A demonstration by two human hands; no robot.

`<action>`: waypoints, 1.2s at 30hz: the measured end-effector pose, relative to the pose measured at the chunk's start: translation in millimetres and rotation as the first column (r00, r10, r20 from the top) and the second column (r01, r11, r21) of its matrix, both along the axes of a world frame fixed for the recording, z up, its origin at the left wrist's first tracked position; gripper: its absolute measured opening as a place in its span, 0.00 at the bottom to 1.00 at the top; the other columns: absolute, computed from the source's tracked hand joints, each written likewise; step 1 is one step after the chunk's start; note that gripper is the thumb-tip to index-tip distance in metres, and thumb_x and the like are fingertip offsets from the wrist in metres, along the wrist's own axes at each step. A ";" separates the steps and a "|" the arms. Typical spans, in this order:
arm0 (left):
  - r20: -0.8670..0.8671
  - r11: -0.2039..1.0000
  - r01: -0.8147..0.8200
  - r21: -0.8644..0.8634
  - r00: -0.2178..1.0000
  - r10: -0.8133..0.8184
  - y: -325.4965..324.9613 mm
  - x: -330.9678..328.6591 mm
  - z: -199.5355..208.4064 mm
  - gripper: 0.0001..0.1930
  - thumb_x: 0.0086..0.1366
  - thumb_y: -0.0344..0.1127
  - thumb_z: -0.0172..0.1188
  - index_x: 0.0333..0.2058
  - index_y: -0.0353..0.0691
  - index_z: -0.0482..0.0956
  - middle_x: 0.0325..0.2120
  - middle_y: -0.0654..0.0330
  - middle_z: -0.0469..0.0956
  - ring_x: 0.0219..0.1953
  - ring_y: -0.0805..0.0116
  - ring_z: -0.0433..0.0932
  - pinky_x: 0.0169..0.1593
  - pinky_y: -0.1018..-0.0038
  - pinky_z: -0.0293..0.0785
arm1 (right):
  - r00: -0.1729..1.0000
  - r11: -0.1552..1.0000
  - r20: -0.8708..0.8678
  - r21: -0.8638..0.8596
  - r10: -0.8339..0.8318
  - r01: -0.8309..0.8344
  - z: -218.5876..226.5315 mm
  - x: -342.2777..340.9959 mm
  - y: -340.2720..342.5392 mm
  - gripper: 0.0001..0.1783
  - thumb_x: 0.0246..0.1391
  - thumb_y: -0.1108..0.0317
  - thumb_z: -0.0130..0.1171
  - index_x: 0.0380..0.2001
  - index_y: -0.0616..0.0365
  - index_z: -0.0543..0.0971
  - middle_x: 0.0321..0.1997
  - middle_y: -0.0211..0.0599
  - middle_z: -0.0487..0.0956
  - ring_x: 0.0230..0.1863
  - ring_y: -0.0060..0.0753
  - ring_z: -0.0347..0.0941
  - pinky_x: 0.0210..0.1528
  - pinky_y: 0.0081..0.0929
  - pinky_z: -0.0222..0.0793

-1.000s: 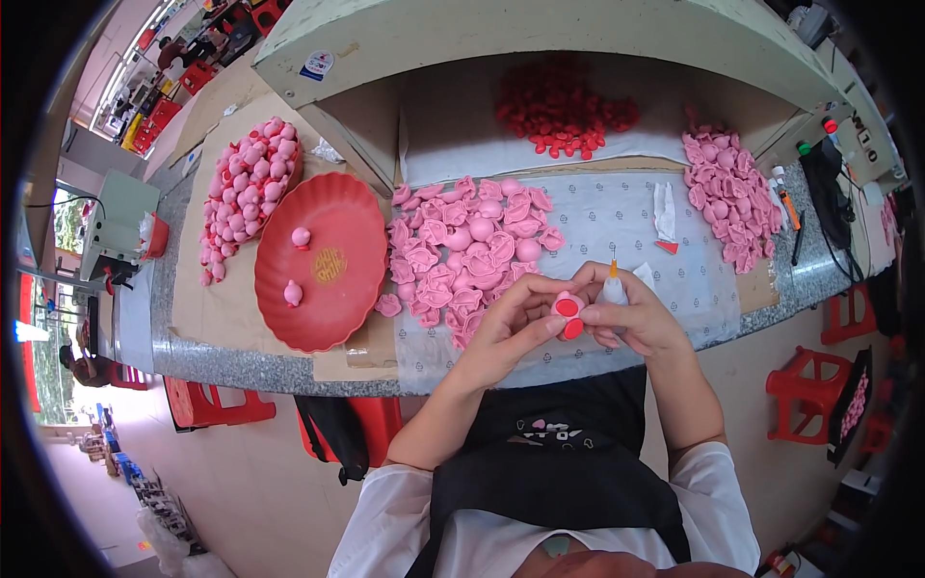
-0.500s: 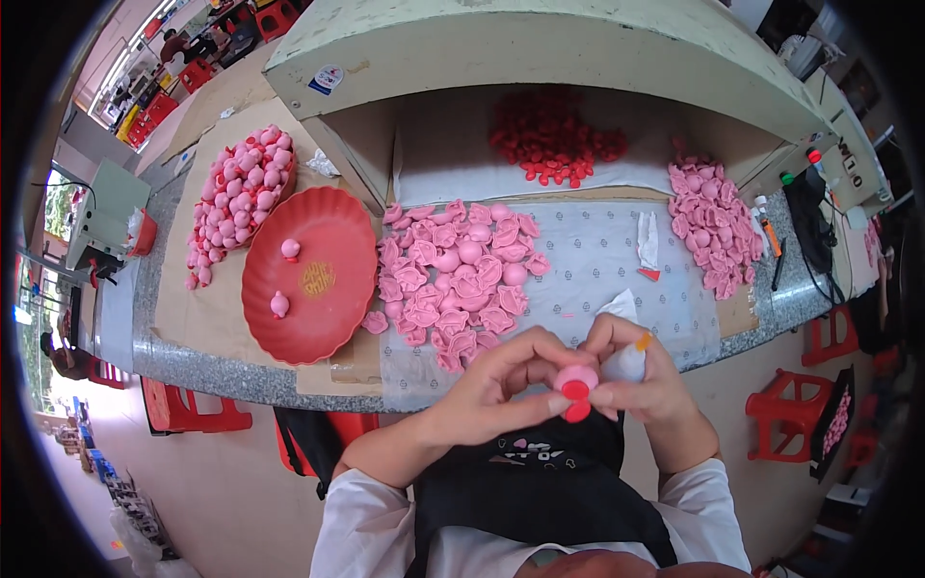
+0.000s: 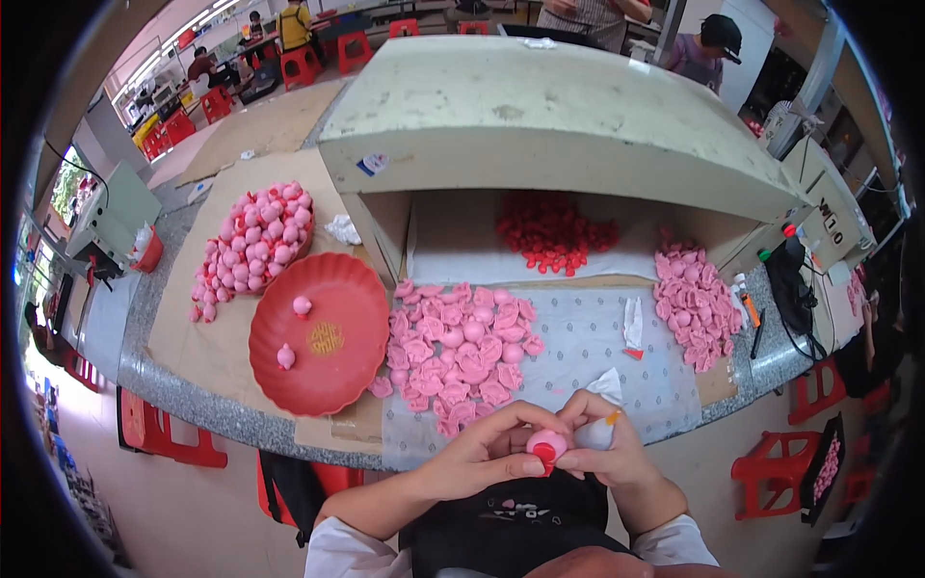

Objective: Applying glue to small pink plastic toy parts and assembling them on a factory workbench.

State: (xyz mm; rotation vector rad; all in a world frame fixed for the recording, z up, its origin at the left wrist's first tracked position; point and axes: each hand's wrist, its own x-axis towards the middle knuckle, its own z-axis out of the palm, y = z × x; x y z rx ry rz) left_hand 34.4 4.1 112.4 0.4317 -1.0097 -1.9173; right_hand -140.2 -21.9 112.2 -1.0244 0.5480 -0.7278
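Pinched in the fingers of my left hand (image 3: 496, 458) is a small pink ball (image 3: 545, 436). A red piece (image 3: 545, 454) lies against its near side, between both thumbs. My right hand (image 3: 621, 464) is closed around a small whitish squeeze bottle (image 3: 594, 434) with an orange-yellow tip, and its thumb and fingertips meet the red piece. Both hands are over the front edge of the bench. Just beyond them spreads a pile of pink ruffled pieces and balls (image 3: 453, 352). The red scalloped dish (image 3: 361, 299), left of that pile, bears two pink pieces.
Pink balls with red parts (image 3: 255, 241) are heaped at the left. A pale green shelf box (image 3: 568, 144) spans the back, with red pieces (image 3: 554, 231) under it. More pink pieces (image 3: 696, 308), an orange marker (image 3: 750, 310) and black cable (image 3: 795, 289) lie right. People are farther back.
The view has tilted up, showing more of the room behind. Both hands still hold the ball and bottle; the red piece that hung below the ball now sits closer against it.
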 end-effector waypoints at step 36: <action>0.139 0.982 0.032 0.184 0.988 -0.058 2.5 -3.8 -71.1 0.12 0.55 0.26 0.48 0.40 0.37 0.62 0.37 0.54 0.67 0.39 0.66 0.68 0.41 0.72 0.65 | 0.987 0.960 0.008 0.229 0.162 -0.159 -68.2 -12.2 -0.6 0.14 0.42 0.67 0.57 0.33 0.62 0.71 0.21 0.26 0.68 0.18 0.13 0.61 0.16 0.11 0.54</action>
